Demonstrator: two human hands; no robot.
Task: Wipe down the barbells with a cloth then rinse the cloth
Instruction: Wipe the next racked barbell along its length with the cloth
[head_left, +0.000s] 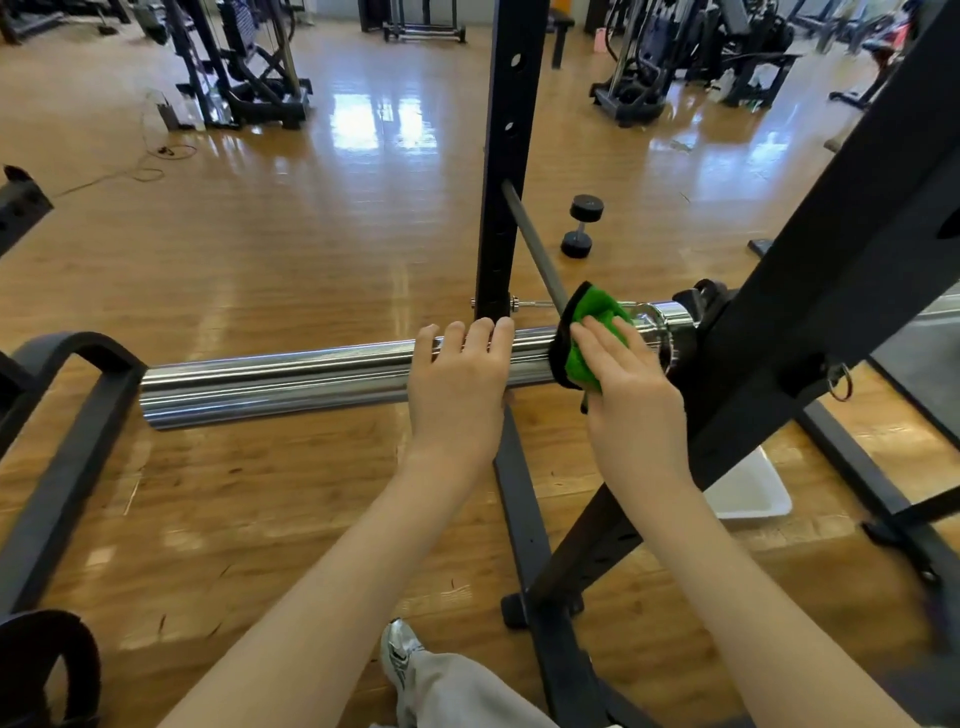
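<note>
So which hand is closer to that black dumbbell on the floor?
The right hand. It presses the green cloth on the barbell sleeve, with the dumbbell on the floor almost straight beyond it. The left hand rests on the sleeve further left.

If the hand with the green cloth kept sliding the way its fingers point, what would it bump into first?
The right hand presses the green cloth on the barbell sleeve, fingers pointing up and a bit left. Going on, it would probably slip over the sleeve and meet the thin grey bar slanting behind, though depth is unclear.
</note>
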